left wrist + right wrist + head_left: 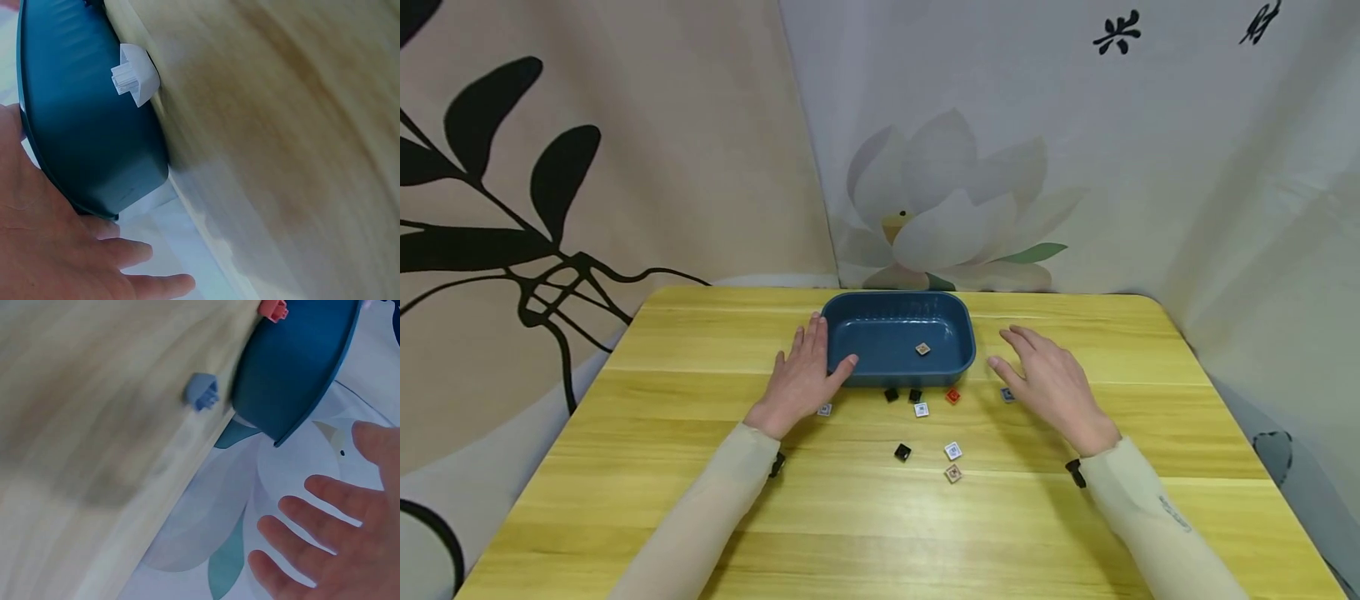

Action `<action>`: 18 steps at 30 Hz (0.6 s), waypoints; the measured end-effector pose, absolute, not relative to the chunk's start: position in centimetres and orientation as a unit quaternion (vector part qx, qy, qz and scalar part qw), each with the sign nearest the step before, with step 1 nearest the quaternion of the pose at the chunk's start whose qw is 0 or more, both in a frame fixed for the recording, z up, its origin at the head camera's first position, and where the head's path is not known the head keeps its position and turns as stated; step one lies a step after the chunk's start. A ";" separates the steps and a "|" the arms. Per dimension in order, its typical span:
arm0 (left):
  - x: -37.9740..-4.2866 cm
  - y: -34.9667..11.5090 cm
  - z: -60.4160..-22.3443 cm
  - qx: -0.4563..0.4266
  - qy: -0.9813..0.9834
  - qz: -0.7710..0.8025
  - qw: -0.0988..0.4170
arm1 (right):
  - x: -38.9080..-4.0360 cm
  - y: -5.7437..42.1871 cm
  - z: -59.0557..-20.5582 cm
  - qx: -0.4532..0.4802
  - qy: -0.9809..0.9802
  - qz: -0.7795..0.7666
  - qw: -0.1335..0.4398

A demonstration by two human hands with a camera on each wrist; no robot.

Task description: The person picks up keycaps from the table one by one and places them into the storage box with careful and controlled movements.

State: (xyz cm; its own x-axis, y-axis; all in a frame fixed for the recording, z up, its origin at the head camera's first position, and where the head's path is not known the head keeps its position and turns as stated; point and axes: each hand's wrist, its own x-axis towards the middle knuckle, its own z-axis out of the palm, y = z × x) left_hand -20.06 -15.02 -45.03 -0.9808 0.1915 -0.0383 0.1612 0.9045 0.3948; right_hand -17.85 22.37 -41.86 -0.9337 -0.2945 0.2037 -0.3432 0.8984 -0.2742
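A dark blue rectangular basin [880,380] stands near the back of the table, with one beige keycap [922,349] lying inside. At its left end, my left hand [801,371] touches the side and rim; the fingers are straight and the thumb reaches over the rim. To the right of the basin, apart from it, my right hand [1054,383] hovers with spread fingers and holds nothing. A grey-blue keycap [202,391] lies near the right hand. In the left wrist view, a white keycap [136,75] rests on its side by the basin's wall.
In front of the basin lie black keycaps [902,452], a red keycap [952,396], white keycaps [952,451] and another beige keycap [953,474]. The wooden table [820,542] ends just behind the basin, where a printed curtain [985,83] hangs.
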 end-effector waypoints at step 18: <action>-19.9 -15.0 -45.0 0.093 0.975 0.199 0.030 | -16.7 24.3 -43.5 0.186 -0.971 0.147 -0.033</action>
State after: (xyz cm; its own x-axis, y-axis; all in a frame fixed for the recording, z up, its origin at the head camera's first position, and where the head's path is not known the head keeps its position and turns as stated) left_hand -19.92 -15.02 -45.03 -0.9808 0.1940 -0.0209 0.1703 0.9034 0.3934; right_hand -16.70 24.31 -43.50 -0.9287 -0.3707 -0.0088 -0.3515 0.8879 -0.2968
